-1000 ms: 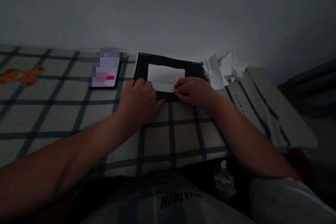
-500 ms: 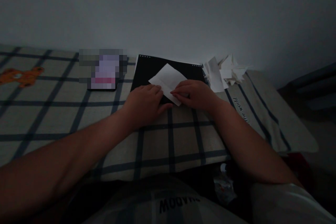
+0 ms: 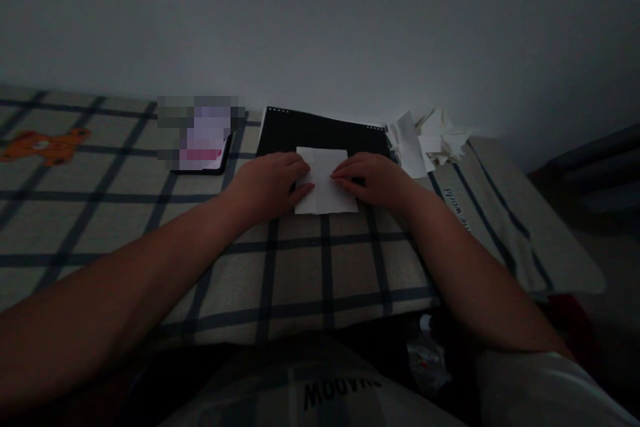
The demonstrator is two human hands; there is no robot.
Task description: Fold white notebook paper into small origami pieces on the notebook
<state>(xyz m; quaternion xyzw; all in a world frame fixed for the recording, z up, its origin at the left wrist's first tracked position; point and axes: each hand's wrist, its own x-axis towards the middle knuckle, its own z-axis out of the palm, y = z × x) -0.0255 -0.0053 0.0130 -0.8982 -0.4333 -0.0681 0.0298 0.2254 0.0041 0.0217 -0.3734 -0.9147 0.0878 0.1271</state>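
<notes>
A small square of white paper (image 3: 323, 190) with a crease near its left side lies over the front part of a black notebook (image 3: 325, 130). My left hand (image 3: 267, 185) grips the paper's left edge, thumb below and fingers above. On the opposite side, my right hand (image 3: 383, 177) has its thumb and fingertips closed on the paper's right part. The paper's near edge reaches past the notebook onto the checked tablecloth (image 3: 300, 273). Both palms face inward, so the undersides of the fingers are partly hidden.
A heap of white paper pieces (image 3: 443, 139) lies right of the notebook, against the wall (image 3: 320, 27). To the left are a phone (image 3: 205, 147) with a blurred screen and an orange animal-shaped item (image 3: 53, 147). A clear plastic bottle (image 3: 427, 357) is below the table edge.
The paper has turned from a diamond position to square with me and come slightly nearer. My left hand has moved from lying flat at its lower left to holding its left edge.
</notes>
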